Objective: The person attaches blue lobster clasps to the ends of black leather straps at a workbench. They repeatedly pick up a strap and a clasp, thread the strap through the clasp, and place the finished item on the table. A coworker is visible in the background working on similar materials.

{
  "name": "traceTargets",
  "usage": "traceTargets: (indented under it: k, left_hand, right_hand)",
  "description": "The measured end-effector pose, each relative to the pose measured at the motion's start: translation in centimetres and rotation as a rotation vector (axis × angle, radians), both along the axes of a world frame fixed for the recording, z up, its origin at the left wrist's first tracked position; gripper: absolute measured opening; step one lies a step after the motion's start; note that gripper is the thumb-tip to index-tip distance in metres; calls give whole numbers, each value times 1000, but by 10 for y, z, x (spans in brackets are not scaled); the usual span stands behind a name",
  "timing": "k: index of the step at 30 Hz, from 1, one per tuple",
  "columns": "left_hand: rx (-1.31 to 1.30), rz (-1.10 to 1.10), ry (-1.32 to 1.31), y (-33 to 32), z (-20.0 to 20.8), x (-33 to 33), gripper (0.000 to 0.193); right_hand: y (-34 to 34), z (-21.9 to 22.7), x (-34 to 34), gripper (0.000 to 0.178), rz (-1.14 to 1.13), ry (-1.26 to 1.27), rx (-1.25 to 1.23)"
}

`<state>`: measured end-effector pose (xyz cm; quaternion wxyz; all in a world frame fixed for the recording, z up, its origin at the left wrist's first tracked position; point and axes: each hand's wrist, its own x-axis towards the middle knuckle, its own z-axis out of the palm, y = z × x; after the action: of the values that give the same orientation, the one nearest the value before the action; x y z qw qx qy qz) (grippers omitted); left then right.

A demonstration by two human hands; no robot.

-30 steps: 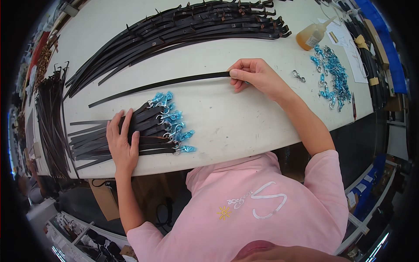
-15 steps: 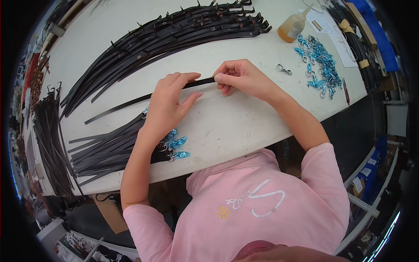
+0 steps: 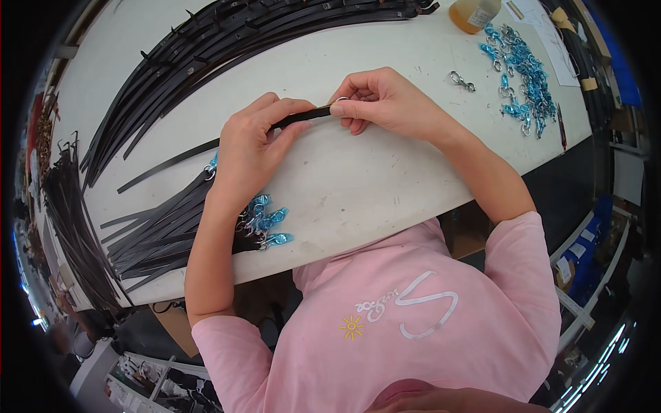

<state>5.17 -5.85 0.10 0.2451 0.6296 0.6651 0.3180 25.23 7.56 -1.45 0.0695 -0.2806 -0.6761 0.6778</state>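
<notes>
A long flat black strap (image 3: 169,163) lies slantwise over the table, its right end raised between my hands. Near that end, my left hand (image 3: 249,138) holds the strap between fingers and thumb. My right hand (image 3: 385,107) pinches the very tip, where a thin metal ring (image 3: 342,100) partly shows between the fingers. Beneath my left forearm is a bundle of finished-looking straps (image 3: 155,237), with metal clasps in blue film (image 3: 265,217) on their right ends. To the right of my right hand sits a single bare metal clasp (image 3: 463,81).
Many black straps (image 3: 200,69) with upright loops spread across the back of the white table (image 3: 358,193). A pile of blue-wrapped clasps (image 3: 527,76) is at right, beside a bottle of amber liquid (image 3: 474,14) and a slim pointed tool (image 3: 561,127). More straps (image 3: 72,227) hang over the left edge.
My left hand has closed its fingers and thumb on the strap, nearer the right hand. Everything on the table sits somewhat higher in the picture.
</notes>
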Motion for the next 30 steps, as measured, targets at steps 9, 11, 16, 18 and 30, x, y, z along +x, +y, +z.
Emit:
traceTargets:
  k: [9,11,16,18,30]
  left_hand:
    - [69,-63,-42,4,-8,-1,22]
    - [22,-68,-86,5,-7,-1,21]
    - [-317,-88,-302,14,-4,-9,21]
    - [-376,-59,-442,18,-5,-10,21]
    - [-390,-12,-549,16,-9,-9,20]
  right_hand:
    - [-8,0,-2,20,-1,-16,69]
    - [-10,1,-3,20,-18,-18,59]
    - [-9,-4,-5,22,-20,-26,82]
    - [-8,-3,-6,23,-23,-37,81]
    - [-9,-4,-7,22,-31,-66,118]
